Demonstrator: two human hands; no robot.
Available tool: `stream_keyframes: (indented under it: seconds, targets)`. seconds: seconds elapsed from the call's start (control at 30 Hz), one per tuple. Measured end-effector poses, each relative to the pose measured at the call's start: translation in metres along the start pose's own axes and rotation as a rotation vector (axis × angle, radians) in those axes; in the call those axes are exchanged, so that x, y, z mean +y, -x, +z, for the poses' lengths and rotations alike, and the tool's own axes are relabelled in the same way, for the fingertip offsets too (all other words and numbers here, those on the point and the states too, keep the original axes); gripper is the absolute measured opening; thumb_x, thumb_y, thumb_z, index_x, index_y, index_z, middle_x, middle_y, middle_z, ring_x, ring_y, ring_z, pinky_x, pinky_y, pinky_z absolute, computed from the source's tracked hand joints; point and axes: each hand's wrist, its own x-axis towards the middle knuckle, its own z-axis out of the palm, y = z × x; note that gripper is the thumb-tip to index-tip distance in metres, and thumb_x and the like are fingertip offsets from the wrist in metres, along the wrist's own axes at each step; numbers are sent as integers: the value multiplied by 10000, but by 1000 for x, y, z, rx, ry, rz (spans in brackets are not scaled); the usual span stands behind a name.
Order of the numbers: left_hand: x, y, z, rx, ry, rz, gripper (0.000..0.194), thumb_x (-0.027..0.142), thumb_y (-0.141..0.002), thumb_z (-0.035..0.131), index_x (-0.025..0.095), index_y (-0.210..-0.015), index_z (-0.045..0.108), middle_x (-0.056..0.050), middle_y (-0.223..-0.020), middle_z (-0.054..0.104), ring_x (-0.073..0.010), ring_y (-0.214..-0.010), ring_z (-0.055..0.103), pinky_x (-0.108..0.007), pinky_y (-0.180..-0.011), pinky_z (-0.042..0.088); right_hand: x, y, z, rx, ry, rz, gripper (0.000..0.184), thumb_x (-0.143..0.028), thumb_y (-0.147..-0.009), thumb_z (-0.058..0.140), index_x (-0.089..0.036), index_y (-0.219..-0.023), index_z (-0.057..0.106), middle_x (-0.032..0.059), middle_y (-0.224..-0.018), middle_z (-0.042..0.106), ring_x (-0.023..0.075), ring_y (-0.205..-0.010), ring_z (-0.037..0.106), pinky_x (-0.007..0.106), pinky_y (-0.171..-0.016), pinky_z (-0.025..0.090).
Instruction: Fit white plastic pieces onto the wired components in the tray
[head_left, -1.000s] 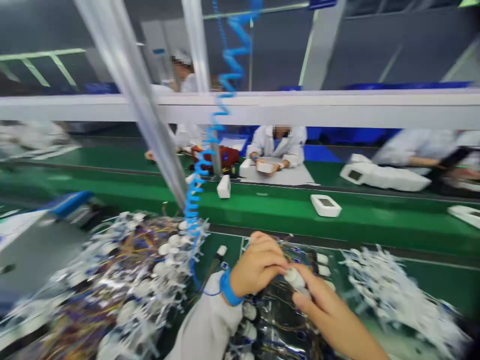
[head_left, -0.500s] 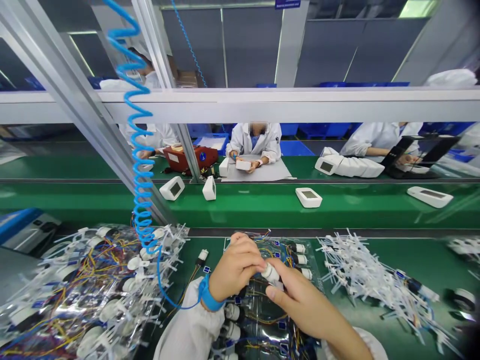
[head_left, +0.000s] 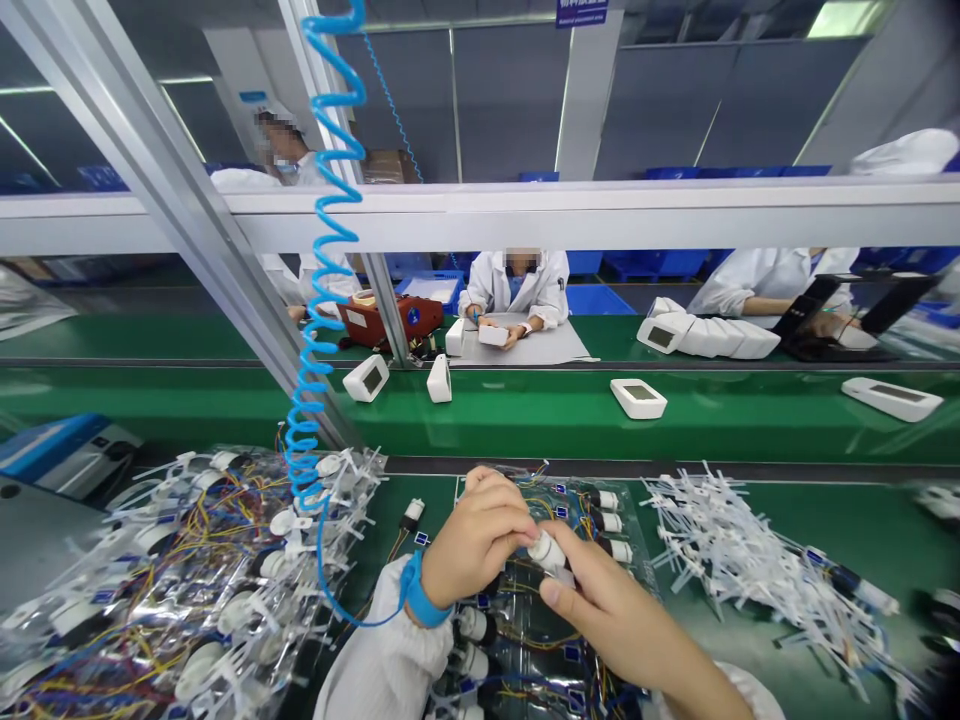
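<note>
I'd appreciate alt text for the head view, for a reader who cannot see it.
The left hand, wearing a blue wrist strap, and the right hand pinch a small white wired part. Bagged wired parts lie left, white plastic strips right, and white devices sit on a green belt beyond.

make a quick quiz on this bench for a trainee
1. True or false: the coiled blue cord runs to the blue strap on the left wrist.
2. What do the left hand and right hand hold between them? A: a white cylindrical part. B: a screwdriver. C: a red case.
3. Fill in the blank: the heap of wired white parts lies to the ____ of the hands.

Key: 1 true; 2 A; 3 left.
</note>
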Motion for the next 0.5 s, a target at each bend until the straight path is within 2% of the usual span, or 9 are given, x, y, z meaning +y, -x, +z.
stream_keyframes:
  seconds: [0.17,0.27,0.33,0.4,0.5]
  targets:
    - [3,-2,-2,-41,-30,-44,261,303,-1045,500,195,-879,670,-32,-849,689,-192,-888,609,-419,-952,361,4,-4,-1,6,-21,2,369,-541,-1061,456,-241,-1257,545,47,-1104,639,272,-1022,589,364,-904,451]
    - [13,-1,-7,-102,-137,-88,159,186,-1000,511,211,-1018,667,-71,-1116,691,-233,-1104,590,-474,-1055,288,6,-6,-3,32,-31,30,391,-556,-1055,474,-242,-1274,552,60,-1164,641,281,-1080,588,372,-934,459]
    - [19,1,-9,-150,-197,-61,247,152,-927,565,244,-1137,658,-83,-1319,631,-275,-1268,515,-529,-1128,186,8,-6,-3,51,-42,45,394,-554,-1055,475,-242,-1280,561,68,-1199,642,287,-1119,586,374,-949,464]
    - [22,2,-8,-213,-229,-27,302,195,-880,635,291,-1164,670,-61,-1414,585,-302,-1342,456,-562,-1162,85,11,-6,-1,52,-57,53,383,-554,-1047,485,-234,-1230,588,75,-1187,652,295,-1129,589,374,-938,478]
    - [20,3,-3,-272,-266,-27,143,336,-914,690,354,-1052,725,-1,-1400,604,-298,-1353,437,-566,-1172,-22,13,-7,3,45,-59,73,361,-545,-1032,507,-217,-1142,608,81,-1129,669,310,-1119,596,388,-911,498]
